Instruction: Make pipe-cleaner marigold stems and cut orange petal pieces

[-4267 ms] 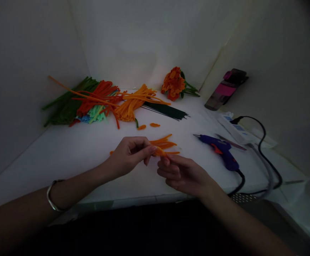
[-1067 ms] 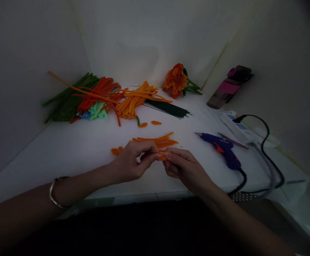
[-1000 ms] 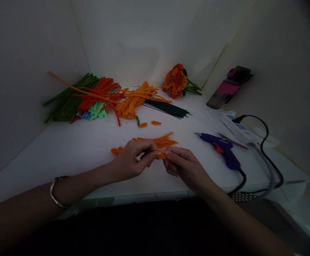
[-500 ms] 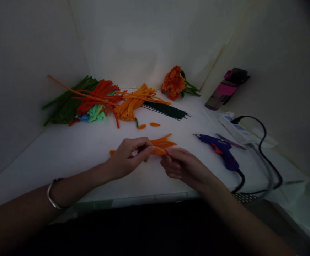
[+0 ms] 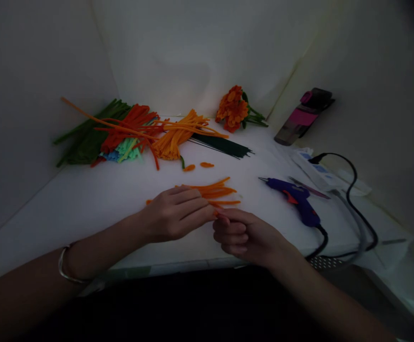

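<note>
Between the fingertips of both hands is a small piece of orange pipe cleaner (image 5: 217,214), mostly covered by the fingers. My left hand (image 5: 176,213) is closed on its left end, back of the hand towards me. Pinching its right end, my right hand (image 5: 244,235) has the other fingers curled into the palm. Just behind my hands lie loose orange pipe cleaners (image 5: 216,190) on the white table (image 5: 121,213). Two small orange loops, one left (image 5: 189,168) and one right (image 5: 207,165), rest farther back.
Bundles of green (image 5: 86,147), red (image 5: 127,126) and orange pipe cleaners (image 5: 169,142) lie at the back left, beside dark green stems (image 5: 224,146). An orange flower bunch (image 5: 232,111) stands behind. To the right are a blue glue gun (image 5: 294,194), tweezers (image 5: 310,188), a power strip (image 5: 317,172) and a bottle (image 5: 303,116).
My left hand has turned over, its back now facing up, and its fingers reach to my right fingertips. The orange piece shows less than before. Both hands have come slightly nearer.
</note>
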The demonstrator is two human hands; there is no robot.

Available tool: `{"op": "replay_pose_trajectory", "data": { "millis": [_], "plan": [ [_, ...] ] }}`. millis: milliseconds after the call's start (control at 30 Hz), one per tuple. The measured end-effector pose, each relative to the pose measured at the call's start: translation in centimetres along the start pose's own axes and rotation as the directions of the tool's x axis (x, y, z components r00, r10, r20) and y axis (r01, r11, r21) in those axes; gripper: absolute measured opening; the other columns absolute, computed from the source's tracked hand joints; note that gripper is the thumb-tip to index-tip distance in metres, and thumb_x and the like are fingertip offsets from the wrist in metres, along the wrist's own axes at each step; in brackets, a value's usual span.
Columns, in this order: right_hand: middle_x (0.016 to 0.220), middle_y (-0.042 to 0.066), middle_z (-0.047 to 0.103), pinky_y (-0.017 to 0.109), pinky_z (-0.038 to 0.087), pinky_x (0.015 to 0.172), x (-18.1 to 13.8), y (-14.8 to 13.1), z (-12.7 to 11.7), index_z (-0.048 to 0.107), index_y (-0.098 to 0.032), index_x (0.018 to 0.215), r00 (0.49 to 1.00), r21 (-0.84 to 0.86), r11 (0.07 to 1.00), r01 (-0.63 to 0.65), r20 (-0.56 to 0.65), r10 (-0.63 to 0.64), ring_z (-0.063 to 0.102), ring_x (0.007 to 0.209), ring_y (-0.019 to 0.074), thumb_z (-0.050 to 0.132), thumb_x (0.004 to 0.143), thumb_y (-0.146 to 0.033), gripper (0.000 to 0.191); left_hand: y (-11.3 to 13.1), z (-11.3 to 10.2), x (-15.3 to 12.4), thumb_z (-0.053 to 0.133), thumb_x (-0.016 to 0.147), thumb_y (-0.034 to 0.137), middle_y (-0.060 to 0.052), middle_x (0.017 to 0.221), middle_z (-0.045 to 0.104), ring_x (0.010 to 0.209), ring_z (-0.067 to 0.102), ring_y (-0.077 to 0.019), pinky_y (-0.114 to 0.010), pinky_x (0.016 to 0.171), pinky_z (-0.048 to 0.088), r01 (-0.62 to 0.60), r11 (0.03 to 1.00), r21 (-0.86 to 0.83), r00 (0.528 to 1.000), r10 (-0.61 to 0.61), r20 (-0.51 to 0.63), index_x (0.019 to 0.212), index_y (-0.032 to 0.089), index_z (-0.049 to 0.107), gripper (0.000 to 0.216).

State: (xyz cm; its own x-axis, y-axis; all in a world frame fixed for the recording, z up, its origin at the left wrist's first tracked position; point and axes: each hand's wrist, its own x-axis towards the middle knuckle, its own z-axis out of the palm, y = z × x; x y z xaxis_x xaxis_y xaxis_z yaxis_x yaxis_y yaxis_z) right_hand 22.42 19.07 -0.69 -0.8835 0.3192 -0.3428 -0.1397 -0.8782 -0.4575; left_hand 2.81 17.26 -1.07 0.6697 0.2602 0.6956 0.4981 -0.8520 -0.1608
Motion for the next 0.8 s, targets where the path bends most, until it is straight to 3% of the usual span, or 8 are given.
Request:
{"op": "replay_pose_trajectory", "data": {
  "millis": [133,267,333,400,467,567,667,800],
  "plan": [
    [0.043,-0.011,0.019,0.013,0.015,0.033,-0.4,0.5,0.7,0.048,-0.014,0.059,1.0,-0.014,0.999,-0.031,0.0,0.031,0.012,0.038,0.0045,0.055,0.078,-0.02,0.021,0.4,-0.3,0.0,0.05,0.085,0.014,-0.004,0.078,0.067,0.072,0.058,-0.0169,-0.029,0.068,0.048,-0.024,1.0,-0.002,1.0,0.024,-0.019,0.086,0.017,0.057,0.008],
    [0.042,-0.01,0.022,0.016,0.014,0.034,-0.5,1.3,1.3,0.048,-0.016,0.06,0.972,-0.357,0.913,0.199,-0.048,-0.23,0.013,0.038,0.005,0.052,0.082,-0.03,0.026,1.3,0.2,-0.1,0.052,0.084,0.014,-0.003,0.071,0.063,0.065,0.056,-0.0144,-0.027,0.064,0.047,0.197,0.956,-0.217,0.976,-0.211,-0.045,0.084,0.019,0.055,0.005],
    [0.044,-0.008,0.029,0.018,0.019,0.037,-0.5,1.6,1.3,0.05,-0.017,0.062,0.878,-0.72,0.613,0.326,-0.01,-0.478,0.022,0.039,0.0058,0.047,0.086,-0.032,0.029,1.7,0.4,0.0,0.052,0.083,0.012,-0.002,0.067,0.061,0.061,0.054,-0.0118,-0.024,0.059,0.045,0.303,0.886,-0.351,0.939,-0.34,-0.047,0.08,0.018,0.054,0.006],
    [0.051,-0.004,0.041,0.021,0.028,0.043,-0.7,1.6,0.9,0.053,-0.017,0.066,0.715,-0.949,0.052,0.312,0.199,-0.67,0.035,0.046,0.0079,0.045,0.088,-0.026,0.026,2.1,0.4,0.4,0.052,0.082,0.011,0.001,0.061,0.057,0.054,0.05,-0.0091,-0.021,0.053,0.041,0.376,0.811,-0.449,0.903,-0.43,-0.021,0.075,0.016,0.054,0.01],
    [0.06,0.001,0.051,0.025,0.034,0.052,-0.9,1.2,0.1,0.057,-0.017,0.071,0.6,-0.86,-0.482,0.17,0.478,-0.641,0.043,0.056,0.0113,0.045,0.087,-0.018,0.02,2.3,0.2,0.9,0.051,0.083,0.013,0.003,0.054,0.053,0.048,0.046,-0.007,-0.019,0.05,0.038,0.457,0.714,-0.531,0.859,-0.508,0.056,0.069,0.015,0.054,0.014],
    [0.069,0.004,0.058,0.029,0.038,0.06,-1.2,0.2,-1.2,0.06,-0.019,0.08,0.588,-0.521,-0.853,0.028,0.699,-0.408,0.047,0.064,0.0152,0.044,0.086,-0.012,0.019,2.2,0.2,1.4,0.049,0.085,0.02,0.004,0.048,0.049,0.044,0.043,-0.0057,-0.017,0.045,0.034,0.625,0.436,-0.648,0.731,-0.617,0.291,0.065,0.014,0.052,0.021],
    [0.068,0.004,0.059,0.028,0.038,0.059,-1.2,-0.6,-1.7,0.061,-0.019,0.081,0.627,-0.441,-0.898,-0.002,0.699,-0.344,0.049,0.064,0.0156,0.044,0.088,-0.015,0.018,1.8,0.3,1.5,0.048,0.086,0.028,0.005,0.045,0.046,0.041,0.039,-0.0058,-0.017,0.042,0.031,0.736,0.138,-0.663,0.588,-0.615,0.525,0.065,0.014,0.053,0.026],
    [0.065,0.002,0.055,0.024,0.037,0.055,-1.0,-0.9,-0.8,0.057,-0.017,0.078,0.671,-0.721,-0.69,0.064,0.543,-0.505,0.049,0.059,0.0121,0.042,0.091,-0.025,0.021,1.3,0.3,1.4,0.05,0.085,0.031,0.003,0.052,0.052,0.048,0.043,-0.0072,-0.018,0.047,0.034,0.766,0.2,-0.611,0.574,-0.642,0.509,0.066,0.013,0.055,0.027]
  ]
}}
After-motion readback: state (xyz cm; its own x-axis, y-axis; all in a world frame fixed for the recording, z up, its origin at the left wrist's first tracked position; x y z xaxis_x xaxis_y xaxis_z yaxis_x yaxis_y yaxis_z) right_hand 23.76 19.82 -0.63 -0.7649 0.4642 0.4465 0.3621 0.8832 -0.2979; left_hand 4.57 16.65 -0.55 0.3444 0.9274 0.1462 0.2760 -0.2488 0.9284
